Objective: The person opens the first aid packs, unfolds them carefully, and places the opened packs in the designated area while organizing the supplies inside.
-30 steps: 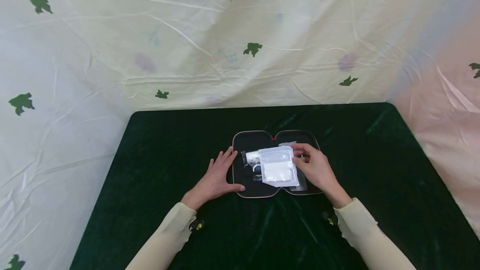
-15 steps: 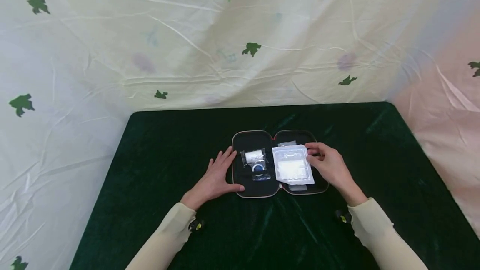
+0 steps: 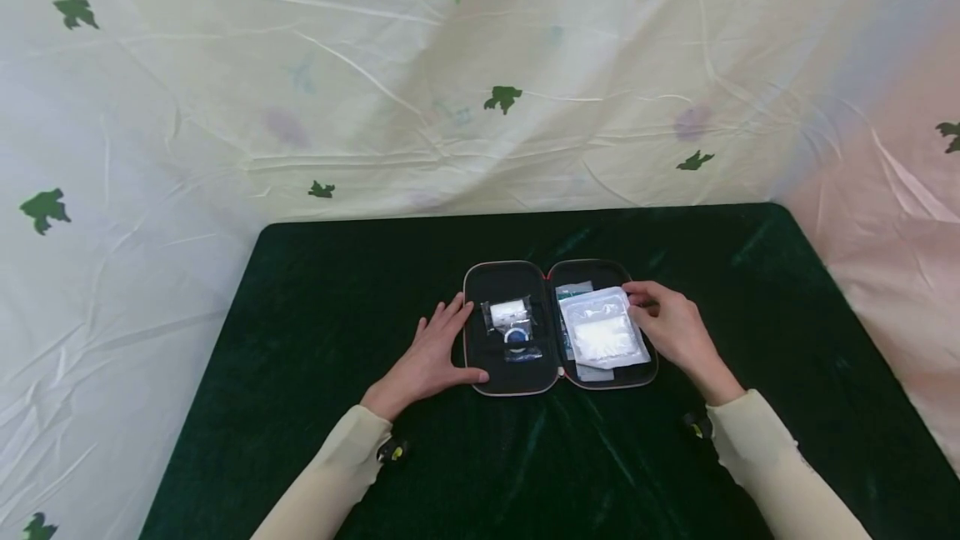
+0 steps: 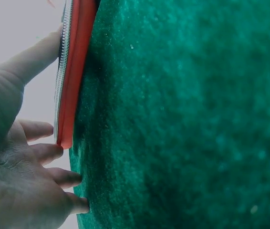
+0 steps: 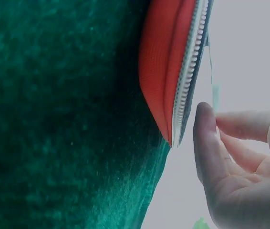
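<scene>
An unzipped case (image 3: 491, 373) lies spread flat, black inside; the wrist views show its red outer shell (image 4: 73, 81) and zipper teeth (image 5: 188, 71). My left hand (image 3: 427, 357) rests at the left rim, fingers extended and thumb on the front corner. Between thumb and fingertips, my right hand (image 3: 671, 327) pinches the right edge of a flat white packet (image 3: 603, 332). That packet lies over the right half, partly covering other packets (image 3: 595, 374). Under a strap in the left half sit a clear-wrapped white roll (image 3: 509, 313) and a blue-and-white round item (image 3: 516, 337).
Dark green velvety cloth covers the table (image 3: 360, 273) under the case. Behind and on both sides hangs a pale curtain (image 3: 420, 132) with green leaf prints.
My right hand has drawn the white packet rightward from across the middle onto the right half, uncovering the roll and round item. My left hand stays at the left rim.
</scene>
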A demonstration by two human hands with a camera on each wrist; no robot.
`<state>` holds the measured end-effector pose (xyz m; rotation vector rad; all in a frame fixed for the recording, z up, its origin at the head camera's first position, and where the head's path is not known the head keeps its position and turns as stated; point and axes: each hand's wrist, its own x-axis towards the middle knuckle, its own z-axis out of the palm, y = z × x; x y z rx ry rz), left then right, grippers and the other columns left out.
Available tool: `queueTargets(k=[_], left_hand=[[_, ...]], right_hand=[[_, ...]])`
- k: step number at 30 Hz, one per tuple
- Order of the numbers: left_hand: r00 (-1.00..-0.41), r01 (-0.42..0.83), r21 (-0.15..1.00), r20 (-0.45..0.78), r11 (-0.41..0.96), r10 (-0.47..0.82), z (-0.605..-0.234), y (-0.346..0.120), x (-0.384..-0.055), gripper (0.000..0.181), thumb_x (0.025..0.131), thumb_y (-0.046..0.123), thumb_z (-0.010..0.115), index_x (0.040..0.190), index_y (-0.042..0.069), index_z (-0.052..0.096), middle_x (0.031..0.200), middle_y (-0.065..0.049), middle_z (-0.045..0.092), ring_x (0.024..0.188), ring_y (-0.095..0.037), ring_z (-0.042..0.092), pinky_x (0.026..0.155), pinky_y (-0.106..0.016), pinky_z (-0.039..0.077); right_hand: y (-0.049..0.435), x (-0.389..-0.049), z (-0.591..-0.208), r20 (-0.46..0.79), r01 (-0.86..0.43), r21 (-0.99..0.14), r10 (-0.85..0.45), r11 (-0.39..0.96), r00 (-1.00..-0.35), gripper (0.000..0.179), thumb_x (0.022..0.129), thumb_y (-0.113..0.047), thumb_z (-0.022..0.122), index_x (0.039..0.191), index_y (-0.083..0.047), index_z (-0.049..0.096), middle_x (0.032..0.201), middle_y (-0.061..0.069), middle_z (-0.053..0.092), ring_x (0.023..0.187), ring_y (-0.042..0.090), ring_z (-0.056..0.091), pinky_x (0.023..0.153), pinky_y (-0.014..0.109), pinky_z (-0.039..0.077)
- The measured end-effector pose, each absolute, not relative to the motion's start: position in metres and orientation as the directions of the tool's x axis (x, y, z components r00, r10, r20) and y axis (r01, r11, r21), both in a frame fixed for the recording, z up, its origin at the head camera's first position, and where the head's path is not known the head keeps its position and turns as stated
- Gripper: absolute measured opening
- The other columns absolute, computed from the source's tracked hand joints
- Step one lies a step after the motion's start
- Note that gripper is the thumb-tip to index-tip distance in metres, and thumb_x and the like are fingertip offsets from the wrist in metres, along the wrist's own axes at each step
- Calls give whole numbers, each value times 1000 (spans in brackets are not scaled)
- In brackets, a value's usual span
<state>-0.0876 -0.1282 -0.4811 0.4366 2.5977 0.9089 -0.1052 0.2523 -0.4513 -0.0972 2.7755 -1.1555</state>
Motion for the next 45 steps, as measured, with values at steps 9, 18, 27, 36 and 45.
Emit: queueTargets(k=[9,18,27,36,45], left_hand=[[-889,169,648,-225,742,399,-481,-129,-88,109,83,53,84,166,17,24,174,-3,7,159,-33,3,125,-60,3],[-889,171,648,-223,742,399,-481,-131,-86,109,83,53,84,166,17,24,174,-4,7,159,-33,3,125,-60,3],[-891,176,644,-216,744,398,-479,-131,-85,106,85,52,83,166,17,25,174,-3,8,159,-28,3,125,-59,3],[-886,184,650,-215,737,411,-480,-130,-86,105,85,53,82,166,17,24,174,-2,8,159,-29,3,126,-58,4],[-885,187,649,-214,737,413,-481,-132,-87,105,86,52,82,166,18,24,174,-2,7,159,-29,4,125,-58,4]], right_hand=[[251,-104,-453,-50,-52,-676,-116,735,-992,35,107,-15,56,138,-1,60,125,24,66,105,36,64,86,52,55],[232,-93,-454,73,-132,-700,-113,702,-991,38,107,-23,56,137,-1,62,134,24,63,113,37,61,94,59,51],[191,-85,-454,72,-160,-722,-157,673,-985,37,106,-25,58,137,-7,66,136,20,65,122,39,61,101,62,47],[156,-81,-460,57,-248,-718,-300,651,-952,38,103,-23,64,138,-8,65,140,15,64,132,34,58,109,58,45],[138,-79,-463,41,-298,-662,-364,688,-931,42,101,-27,67,138,-8,64,140,14,64,131,33,59,109,56,46]])
